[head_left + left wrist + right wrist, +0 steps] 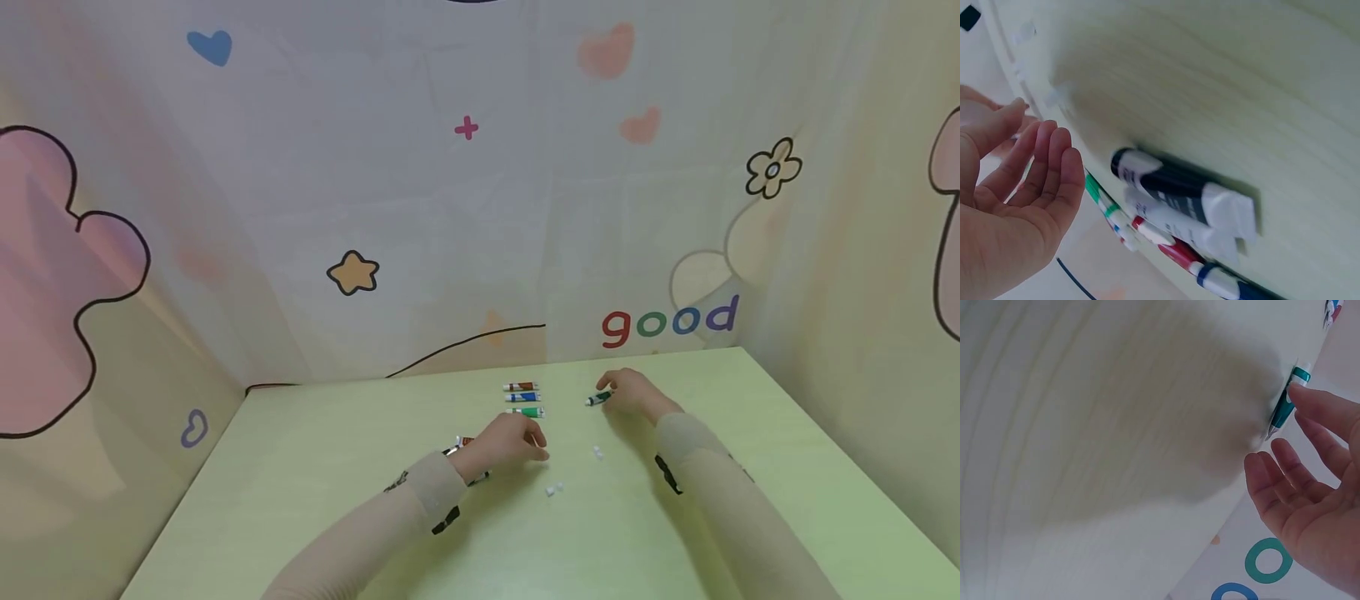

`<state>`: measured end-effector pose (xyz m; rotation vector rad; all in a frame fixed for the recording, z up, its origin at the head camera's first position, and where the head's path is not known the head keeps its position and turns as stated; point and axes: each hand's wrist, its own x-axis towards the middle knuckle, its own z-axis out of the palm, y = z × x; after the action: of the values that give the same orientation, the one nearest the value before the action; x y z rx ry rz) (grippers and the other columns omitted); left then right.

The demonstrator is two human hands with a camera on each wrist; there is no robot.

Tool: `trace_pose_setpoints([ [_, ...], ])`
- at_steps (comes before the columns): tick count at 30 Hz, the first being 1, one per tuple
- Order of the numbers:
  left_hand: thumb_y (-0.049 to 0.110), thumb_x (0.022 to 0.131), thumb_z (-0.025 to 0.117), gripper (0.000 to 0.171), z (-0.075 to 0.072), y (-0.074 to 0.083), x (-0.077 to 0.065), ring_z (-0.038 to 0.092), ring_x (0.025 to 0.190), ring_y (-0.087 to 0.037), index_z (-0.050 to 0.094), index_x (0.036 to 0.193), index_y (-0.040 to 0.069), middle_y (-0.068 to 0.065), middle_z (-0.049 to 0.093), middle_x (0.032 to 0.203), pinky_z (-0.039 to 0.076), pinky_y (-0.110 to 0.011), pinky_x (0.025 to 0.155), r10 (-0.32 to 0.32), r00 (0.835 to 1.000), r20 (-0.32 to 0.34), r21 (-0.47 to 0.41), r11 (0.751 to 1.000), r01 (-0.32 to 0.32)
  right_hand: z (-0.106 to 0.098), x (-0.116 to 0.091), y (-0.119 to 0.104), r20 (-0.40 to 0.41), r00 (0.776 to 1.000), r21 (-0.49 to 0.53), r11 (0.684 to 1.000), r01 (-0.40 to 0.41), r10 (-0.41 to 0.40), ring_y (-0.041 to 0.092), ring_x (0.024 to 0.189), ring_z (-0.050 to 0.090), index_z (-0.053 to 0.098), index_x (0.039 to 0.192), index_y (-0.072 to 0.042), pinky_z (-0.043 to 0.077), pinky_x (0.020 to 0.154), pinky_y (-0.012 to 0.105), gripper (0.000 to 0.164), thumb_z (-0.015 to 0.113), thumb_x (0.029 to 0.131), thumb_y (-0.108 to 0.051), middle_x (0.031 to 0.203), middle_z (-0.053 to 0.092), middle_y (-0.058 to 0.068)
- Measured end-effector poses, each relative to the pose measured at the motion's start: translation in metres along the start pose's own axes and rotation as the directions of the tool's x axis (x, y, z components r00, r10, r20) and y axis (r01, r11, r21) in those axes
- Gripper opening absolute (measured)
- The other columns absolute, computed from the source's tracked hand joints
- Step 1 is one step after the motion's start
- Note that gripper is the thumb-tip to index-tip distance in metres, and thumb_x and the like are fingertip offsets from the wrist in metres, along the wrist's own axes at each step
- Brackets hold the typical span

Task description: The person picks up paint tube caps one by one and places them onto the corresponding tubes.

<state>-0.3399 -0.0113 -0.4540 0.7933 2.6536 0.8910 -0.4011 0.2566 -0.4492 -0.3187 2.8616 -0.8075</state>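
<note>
A dark green tube (1283,411) lies on the pale, wood-grained tabletop (675,550) toward its far edge, angled beside a person's right hand (634,393). The right thumb overlaps the tube in the right wrist view, the fingers bent loosely and apart from the thumb; whether skin meets tube is hard to tell. To the left of that tube, a red-brown tube (521,387), a blue tube (523,397) and a bright green tube (530,412) lie one below another in a tidy row, just beyond the left hand (504,442). The left hand hovers over the tabletop with nothing in its grasp, its four fingers curved softly side by side and the thumb apart from them.

Near the left wrist, a black tube (1179,190) lies against a whitish tube (1175,219), with a red tube (1175,247) and a dark blue tube (1229,285) next to them. Small white pieces (597,452) dot the tabletop between the two arms. Pale sleeves (375,525) cover both forearms, with dark straps (446,521) showing near the wrists. Behind, a cloth backdrop (420,192) carries an orange star (353,272), an outlined flower (773,169) and the multicolored word "good" (670,321).
</note>
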Motion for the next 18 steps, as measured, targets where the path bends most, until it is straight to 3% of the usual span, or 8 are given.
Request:
trace_pose_setpoints([
  [8,0.015,0.089,0.079,0.011,0.011,0.008,0.001,0.054,0.072,-0.007,0.075,0.096,0.007,0.006,0.064,0.081,0.047,-0.022,0.067,0.008,1.0,0.024,0.045,0.999,-0.009,0.004,-0.003,-0.005,-0.014,0.999,-0.051,0.998,0.03,-0.031,0.042,0.106,0.055,0.064,0.118,0.005,0.042,0.101,0.057,0.034,0.073,0.086,0.001,0.115,0.061,0.028],
  [13,0.014,0.088,0.08,0.011,0.016,0.007,0.004,0.053,0.073,-0.008,0.074,0.096,0.009,0.006,0.062,0.082,0.046,-0.022,0.07,0.015,0.999,0.034,0.115,0.993,-0.019,0.004,-0.002,-0.004,-0.028,0.998,-0.09,0.994,0.059,-0.062,0.036,0.096,0.055,0.066,0.116,0.006,0.045,0.096,0.054,0.033,0.074,0.084,0.0,0.106,0.062,0.022],
  [18,0.013,0.088,0.079,0.008,0.017,0.006,0.005,0.052,0.072,-0.009,0.074,0.093,0.011,0.006,0.06,0.08,0.044,-0.022,0.068,0.023,0.999,0.036,0.119,0.993,-0.027,0.006,0.0,-0.003,-0.033,0.995,-0.135,0.987,0.092,-0.097,0.033,0.093,0.056,0.068,0.115,0.005,0.046,0.093,0.052,0.031,0.073,0.085,-0.001,0.103,0.065,0.019],
])
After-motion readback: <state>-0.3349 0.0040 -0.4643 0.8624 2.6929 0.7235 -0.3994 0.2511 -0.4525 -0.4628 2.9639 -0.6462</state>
